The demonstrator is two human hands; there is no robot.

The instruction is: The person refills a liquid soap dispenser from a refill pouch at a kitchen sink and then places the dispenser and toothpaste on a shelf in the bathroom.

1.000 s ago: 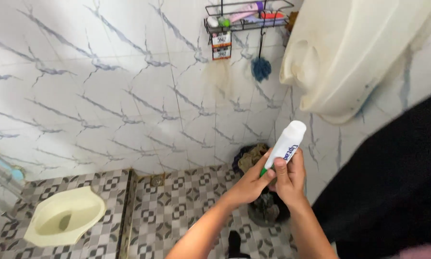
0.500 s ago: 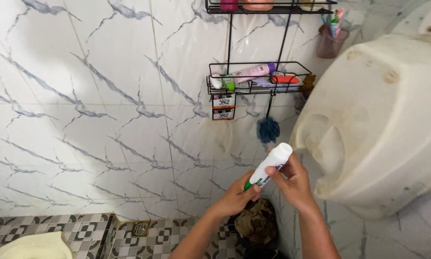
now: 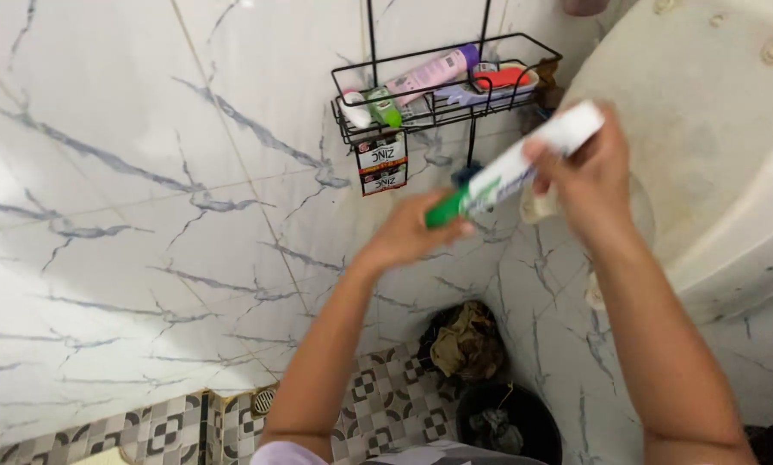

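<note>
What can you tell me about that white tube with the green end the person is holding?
The tube is white, plastic-looking, with a green cap and coloured print on its side. It slants in mid-air, cap end low at left, flat end high at right, before the marbled wall. The left hand touches the cap; the right hand grips the upper part. It looks blurred.

Shiny tiles, smooth plastic

The tube (image 3: 516, 168) looks like smooth white plastic with a green cap. The wall tiles (image 3: 145, 172) are glossy. The rack (image 3: 429, 120) is thin black metal wire. The big tub (image 3: 714, 155) is dull, stained plastic.
</note>
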